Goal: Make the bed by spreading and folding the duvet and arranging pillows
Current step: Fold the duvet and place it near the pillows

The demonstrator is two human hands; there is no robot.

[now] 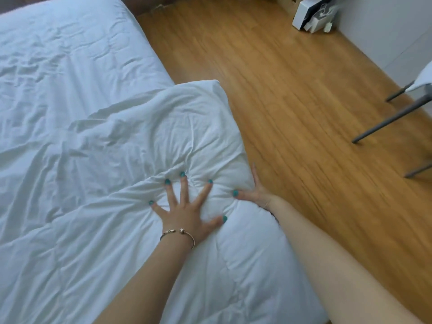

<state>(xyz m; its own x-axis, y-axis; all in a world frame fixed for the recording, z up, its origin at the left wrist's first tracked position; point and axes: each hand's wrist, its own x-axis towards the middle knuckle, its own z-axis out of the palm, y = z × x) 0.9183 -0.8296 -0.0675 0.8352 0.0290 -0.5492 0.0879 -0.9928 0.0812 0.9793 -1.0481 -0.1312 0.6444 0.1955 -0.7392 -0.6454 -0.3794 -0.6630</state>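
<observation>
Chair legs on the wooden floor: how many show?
3, all at the right edge: top leg, long leg, bottom leg. Others may be hidden outside the frame.

- duvet [100, 141]: white, wrinkled, spread flat over the bed, fills the frame left of and beyond the grip point
- near-side right corner of it is folded back onto itself, puffy lump, rounded tip pointing away from the grip, just beyond the fingertips
- fabric dented and puckered into radial creases right under the pressing palm
- right edge of the fold pinched in at the side, overhanging the bed edge
- no pillows visibly separate; can't tell
</observation>
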